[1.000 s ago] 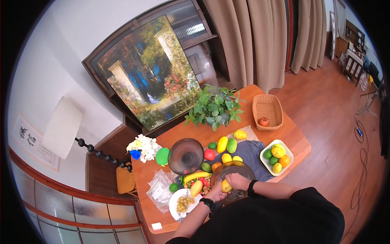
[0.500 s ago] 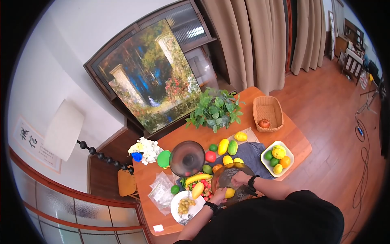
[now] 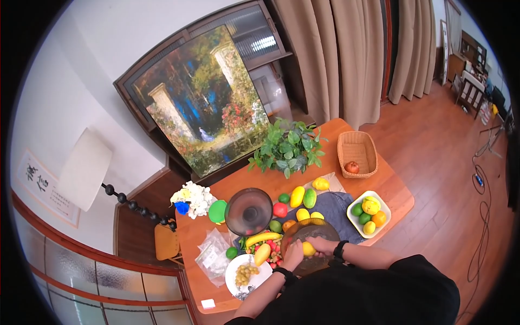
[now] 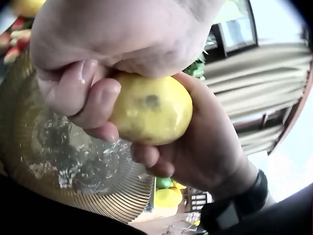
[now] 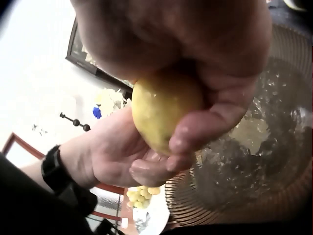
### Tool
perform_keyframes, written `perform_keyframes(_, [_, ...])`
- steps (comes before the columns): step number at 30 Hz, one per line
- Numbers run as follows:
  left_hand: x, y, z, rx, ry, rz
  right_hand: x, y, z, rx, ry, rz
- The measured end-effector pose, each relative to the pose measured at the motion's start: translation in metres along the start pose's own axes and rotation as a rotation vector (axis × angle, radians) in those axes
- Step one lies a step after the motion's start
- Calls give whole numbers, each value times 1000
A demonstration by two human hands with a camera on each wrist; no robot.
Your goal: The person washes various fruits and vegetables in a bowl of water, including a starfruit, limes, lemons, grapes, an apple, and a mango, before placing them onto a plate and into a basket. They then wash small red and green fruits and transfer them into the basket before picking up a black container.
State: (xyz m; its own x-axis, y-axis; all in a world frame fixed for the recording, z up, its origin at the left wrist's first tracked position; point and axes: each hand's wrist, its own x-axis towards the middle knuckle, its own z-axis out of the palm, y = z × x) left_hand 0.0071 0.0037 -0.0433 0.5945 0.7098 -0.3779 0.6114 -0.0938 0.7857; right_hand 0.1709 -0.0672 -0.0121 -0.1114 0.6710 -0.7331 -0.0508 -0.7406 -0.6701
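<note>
A smooth, wet, oval yellow fruit [image 3: 309,248] with a dark blotch is held between both hands over a ribbed, see-through brown bowl [image 3: 330,230] of water. My left hand [image 3: 293,256] grips it with curled fingers [image 4: 100,100], and the fruit stands out beyond them in the left wrist view. From the other side my right hand [image 3: 324,246] holds the same fruit, its fingers wrapped round it in the right wrist view. The palms hide part of its skin. Rippled water [image 5: 249,137] shows below the hands in the right wrist view.
Left of the bowl lie a banana [image 3: 264,238], a mango [image 3: 262,254] and a plate [image 3: 264,274] of grapes. A dark round dish [image 3: 248,211] stands behind. To the right are a white tray [image 3: 353,221] of fruit and a wicker basket [image 3: 366,146]. Several fruits lie on a blue cloth [image 3: 336,208].
Half a second ago my right hand was apart from the yellow fruit, above the bowl, while my left held it. Now my right hand is back on the fruit.
</note>
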Motion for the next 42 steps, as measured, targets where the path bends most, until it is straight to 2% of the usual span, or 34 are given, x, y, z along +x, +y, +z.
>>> perform_keyframes(1, [-3,5,-3,373,213,437,6,3,-4,249,-150,121])
perform_keyframes(2, [-6,11,-7,374,217,436,11,7,-8,246,-152,119])
perform_keyframes(4, [-31,61,-27,368,80,307,13,6,-14,446,-310,206])
perform_keyframes(5, [-28,54,-25,367,83,304,9,3,-15,443,-312,208])
perform_keyframes(7, [-18,35,-21,296,180,499,-7,-6,-12,293,-90,111])
perform_keyframes(8, [-13,29,-20,296,182,499,0,-1,-9,291,-91,110])
perform_keyframes(10, [-7,25,-20,-422,-207,-298,8,4,1,-887,439,-776])
perform_keyframes(11, [-4,23,-21,-421,-207,-297,9,8,-1,-887,440,-777])
perform_keyframes(13, [0,17,-28,-1052,-554,-678,-40,-21,9,-1075,406,-850])
perform_keyframes(14, [3,14,-33,-1054,-596,-782,-49,-25,12,-1036,395,-890])
perform_keyframes(15, [3,16,-35,-1055,-596,-779,-52,-28,14,-1039,396,-891])
perform_keyframes(17, [-2,18,-35,-975,-649,-665,-54,-25,19,-929,392,-930])
perform_keyframes(18, [-2,15,-32,-976,-647,-666,-35,-13,18,-928,389,-931])
perform_keyframes(20, [2,9,-19,-445,-264,-467,18,21,6,-941,426,-962])
perform_keyframes(21, [4,3,-12,-447,-263,-470,17,18,4,-941,423,-962])
perform_keyframes(23, [8,-5,-4,446,224,650,8,3,-3,111,-148,37])
perform_keyframes(24, [-20,47,-18,301,86,274,1,-4,0,276,-240,204])
perform_keyframes(25, [-26,54,-21,303,87,275,3,-4,-3,276,-241,202])
perform_keyframes(27, [-30,57,-23,235,182,630,5,-2,-12,334,-377,251])
perform_keyframes(28, [-28,51,-20,236,181,630,5,0,-10,336,-292,194])
perform_keyframes(29, [-23,42,-17,148,224,581,6,2,-7,339,-290,195])
perform_keyframes(31, [-13,33,-14,60,266,532,6,2,2,-13,157,-120])
perform_keyframes(32, [-8,28,-14,-298,70,55,5,2,4,-13,157,-121])
perform_keyframes(33, [-5,26,-17,-640,-133,-432,3,2,8,-230,276,-327])
perform_keyframes(34, [-2,23,-19,-756,-251,-557,2,3,12,-448,393,-532])
perform_keyframes(35, [-2,18,-24,-756,-249,-556,0,3,13,-670,508,-738])
perform_keyframes(36, [-4,16,-32,-913,-410,-600,-1,2,12,-672,507,-741])
perform_keyframes(37, [-5,16,-36,-1066,-574,-640,-3,1,11,-721,528,-844])
perform_keyframes(38, [-6,16,-36,-1066,-573,-640,-4,0,12,-767,548,-947])
perform_keyframes(39, [-8,16,-34,-962,-524,-579,1,1,9,-765,548,-947])
perform_keyframes(41, [-11,22,-29,-856,-476,-519,19,9,-2,-549,353,-600])
perform_keyframes(42, [-13,29,-25,-740,-385,-438,22,10,-6,-548,353,-601])
